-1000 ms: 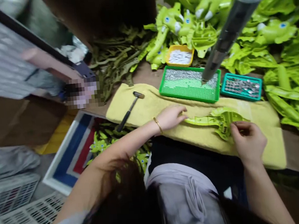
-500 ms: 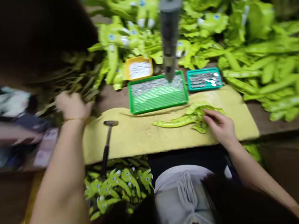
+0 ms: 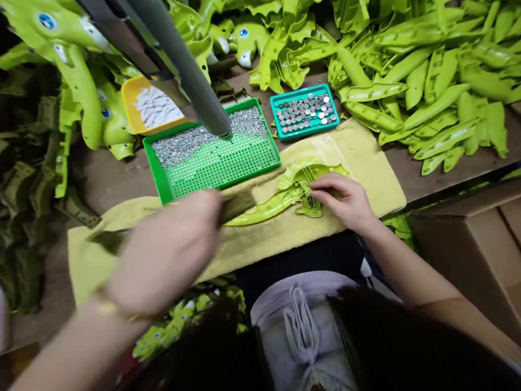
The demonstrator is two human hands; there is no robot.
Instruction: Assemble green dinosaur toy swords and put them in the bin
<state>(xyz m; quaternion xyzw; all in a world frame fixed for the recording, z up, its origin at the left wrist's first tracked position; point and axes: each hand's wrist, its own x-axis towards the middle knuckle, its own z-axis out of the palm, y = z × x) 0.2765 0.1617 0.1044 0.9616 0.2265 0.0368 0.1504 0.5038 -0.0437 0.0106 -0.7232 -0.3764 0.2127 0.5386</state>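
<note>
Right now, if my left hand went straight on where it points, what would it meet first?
Probably the lime-green shell on the yellow cloth. The olive part in your left hand overlaps the shell's narrow end in view, but depth is unclear.

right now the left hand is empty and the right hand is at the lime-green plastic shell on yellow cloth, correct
No: the left hand isn't empty; the head view shows it holding a long olive-green piece. The right hand is at the lime-green plastic shell on yellow cloth.
</note>
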